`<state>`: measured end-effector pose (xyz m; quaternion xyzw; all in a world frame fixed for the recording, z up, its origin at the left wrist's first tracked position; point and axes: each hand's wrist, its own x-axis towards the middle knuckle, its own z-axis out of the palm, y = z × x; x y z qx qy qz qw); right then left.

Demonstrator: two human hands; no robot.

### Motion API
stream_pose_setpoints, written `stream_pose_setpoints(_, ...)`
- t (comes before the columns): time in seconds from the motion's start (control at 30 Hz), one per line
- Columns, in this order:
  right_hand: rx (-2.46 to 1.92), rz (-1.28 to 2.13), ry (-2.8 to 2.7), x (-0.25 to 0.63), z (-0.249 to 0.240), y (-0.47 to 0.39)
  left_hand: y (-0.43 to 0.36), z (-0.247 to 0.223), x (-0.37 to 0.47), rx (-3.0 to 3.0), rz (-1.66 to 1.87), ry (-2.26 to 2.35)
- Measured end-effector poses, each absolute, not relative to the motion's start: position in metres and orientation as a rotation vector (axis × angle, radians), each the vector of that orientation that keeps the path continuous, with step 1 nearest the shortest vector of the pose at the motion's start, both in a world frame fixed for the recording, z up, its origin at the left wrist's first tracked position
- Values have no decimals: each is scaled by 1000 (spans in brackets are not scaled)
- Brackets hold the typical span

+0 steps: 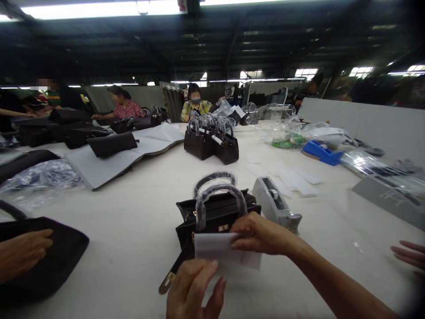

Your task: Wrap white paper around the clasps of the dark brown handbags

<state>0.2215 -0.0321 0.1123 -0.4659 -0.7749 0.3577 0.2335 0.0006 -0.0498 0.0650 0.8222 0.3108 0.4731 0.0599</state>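
Observation:
A small dark handbag (pixel 217 212) stands upright on the table in front of me, its two handles (pixel 221 195) wrapped in clear plastic. Against its front, below the gold clasp (pixel 223 228), is a thin white sheet (pixel 215 248). My right hand (pixel 262 234) pinches this sheet near its upper edge, close to the bag. Below the sheet's left side, my left hand (pixel 195 288) has its thumb and fingers apart, with nothing visible between them. A dark strap with a metal end piece (pixel 168 281) hangs out to the left, beside my left hand.
A grey tape dispenser (pixel 275 204) stands right behind the bag; a blue one (pixel 321 153) is farther right. White sheets (pixel 295 179) lie between them. Wrapped handbags (pixel 210 144) stand ahead. Other people's hands show at left (pixel 25 254) on a dark bag and at right (pixel 410 256).

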Motion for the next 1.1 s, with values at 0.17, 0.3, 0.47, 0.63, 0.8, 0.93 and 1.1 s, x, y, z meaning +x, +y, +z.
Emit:
stream_pose_setpoints(0.17,-1320,818,-2125,215,109,-24,-7,108,22,2944,766,915)
stream_pose_setpoints(0.3,-1441,758,-1989,223,104,-28,13,114,37,2981,385,927)
stream_pose_setpoints(0.47,-1498,793,-1636,228,99,-40,16,119,41,2937,364,919)
stream_pose_setpoints(0.63,-1531,779,-1310,213,86,-48,16,116,46,3060,446,899)
stream_pose_setpoints(0.8,-1410,753,-1090,204,67,-49,23,119,50,3098,346,893)
stream_pose_setpoints(0.93,-1226,872,-885,198,48,-46,32,125,53,2972,65,1016)
stream_pose_setpoints(1.1,-1107,926,-875,192,39,-44,38,129,55,2879,58,999)
